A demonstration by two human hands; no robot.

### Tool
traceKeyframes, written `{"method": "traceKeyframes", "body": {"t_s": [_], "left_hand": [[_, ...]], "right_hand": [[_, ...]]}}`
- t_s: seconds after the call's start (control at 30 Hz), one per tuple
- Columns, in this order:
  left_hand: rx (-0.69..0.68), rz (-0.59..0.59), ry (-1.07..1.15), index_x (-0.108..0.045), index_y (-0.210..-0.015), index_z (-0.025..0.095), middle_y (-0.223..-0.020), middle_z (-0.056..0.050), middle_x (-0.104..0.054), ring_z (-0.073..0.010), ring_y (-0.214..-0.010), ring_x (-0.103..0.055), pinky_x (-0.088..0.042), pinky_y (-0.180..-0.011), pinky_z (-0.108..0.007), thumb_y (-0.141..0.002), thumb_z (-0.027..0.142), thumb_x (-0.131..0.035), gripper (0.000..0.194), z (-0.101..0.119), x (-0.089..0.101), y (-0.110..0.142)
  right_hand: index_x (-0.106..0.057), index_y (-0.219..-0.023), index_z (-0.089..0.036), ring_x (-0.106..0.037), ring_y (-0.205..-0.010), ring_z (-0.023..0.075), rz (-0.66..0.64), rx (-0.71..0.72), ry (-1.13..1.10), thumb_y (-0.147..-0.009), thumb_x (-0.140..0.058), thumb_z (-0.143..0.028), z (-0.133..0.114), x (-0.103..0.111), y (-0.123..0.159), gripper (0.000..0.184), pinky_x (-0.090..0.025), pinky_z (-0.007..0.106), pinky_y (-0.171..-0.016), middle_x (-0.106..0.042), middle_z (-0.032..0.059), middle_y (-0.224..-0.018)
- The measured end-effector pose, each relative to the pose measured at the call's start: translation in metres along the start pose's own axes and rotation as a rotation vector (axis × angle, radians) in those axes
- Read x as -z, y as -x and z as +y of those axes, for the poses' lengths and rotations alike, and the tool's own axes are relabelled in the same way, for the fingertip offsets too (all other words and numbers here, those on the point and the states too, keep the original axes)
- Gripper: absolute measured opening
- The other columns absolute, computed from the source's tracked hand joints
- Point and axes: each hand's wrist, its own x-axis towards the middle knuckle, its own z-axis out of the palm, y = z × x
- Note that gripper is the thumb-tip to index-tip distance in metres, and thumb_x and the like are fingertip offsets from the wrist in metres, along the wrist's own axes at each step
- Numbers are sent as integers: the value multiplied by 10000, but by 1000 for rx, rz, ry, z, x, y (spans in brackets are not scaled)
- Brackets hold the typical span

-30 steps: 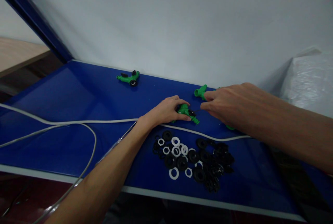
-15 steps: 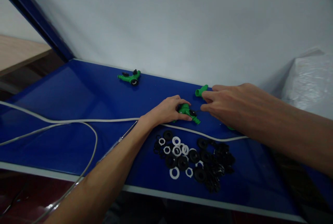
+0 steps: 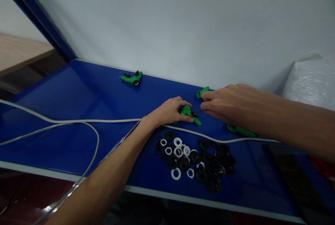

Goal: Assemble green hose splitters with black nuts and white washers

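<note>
My left hand (image 3: pixel 172 110) is closed around a green plastic Y-shaped hose connector (image 3: pixel 186 110) with black valve knobs, low on the blue table. To its right, my right hand (image 3: pixel 222 103) has its fingers drawn into a pinch facing the connector. Whatever it holds, if anything, is too small or hidden to make out. Just behind those fingertips lies a green fitting (image 3: pixel 203 91) with an open round end. Another green fitting (image 3: pixel 240 130) shows partly from under my right forearm. Farther back on the left sits a similar connector (image 3: pixel 133 79) with black knobs and a black ring.
In front of my hands is a pile of black rings (image 3: pixel 184 164), white washers (image 3: pixel 176 173) and small black parts (image 3: pixel 222 164). A pale cable (image 3: pixel 115 120) runs across the blue table (image 3: pixel 78 89). Plastic-wrapped goods (image 3: pixel 314 82) stand at the right against the white wall.
My right hand has shifted slightly left and up, uncovering more of the green fitting beneath the forearm. My left hand keeps its grip on the hose connector.
</note>
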Motion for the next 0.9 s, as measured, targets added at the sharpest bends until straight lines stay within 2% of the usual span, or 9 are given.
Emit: {"method": "traceKeyframes", "body": {"t_s": [0.1,0.27,0.5,0.7,0.9], "left_hand": [[-2,-1,-2,-710,-1270,200,-971,-44,-608,-216,-922,-599,-463,-877,-338,-821,516,-792,555,0,0,0],[-1,1,-6,-709,-1266,209,-989,-46,-611,-220,-957,-602,-465,-896,-335,-820,523,-790,552,-1,-1,0],[5,4,-8,-703,-1261,206,-1002,-46,-623,-218,-958,-612,-467,-892,-328,-823,511,-791,541,-2,-2,-1],[-7,1,-12,-705,-1256,206,-995,-46,-620,-217,-941,-611,-467,-875,-330,-827,514,-786,535,-1,-1,-1],[4,2,-11,-708,-1257,203,-983,-42,-614,-211,-926,-605,-462,-878,-326,-820,509,-795,540,0,0,0]], "right_hand": [[-764,-841,-202,-563,-597,161,12,-8,-3,-933,-579,-138,5,-5,-2,216,-280,319,-538,-748,89,-917],[-760,-770,-196,-526,-519,152,-116,-95,32,-900,-618,-167,5,4,-9,195,-264,307,-525,-718,68,-724],[-767,-793,-213,-523,-512,174,-127,-130,81,-888,-633,-188,2,8,-8,166,-235,322,-505,-745,80,-764],[-759,-835,-231,-535,-556,177,-61,-58,89,-883,-632,-112,-1,2,-2,181,-192,324,-495,-738,77,-869],[-757,-836,-235,-513,-542,163,-85,-99,73,-904,-623,-129,-4,5,-2,184,-232,321,-502,-735,92,-929]]}}
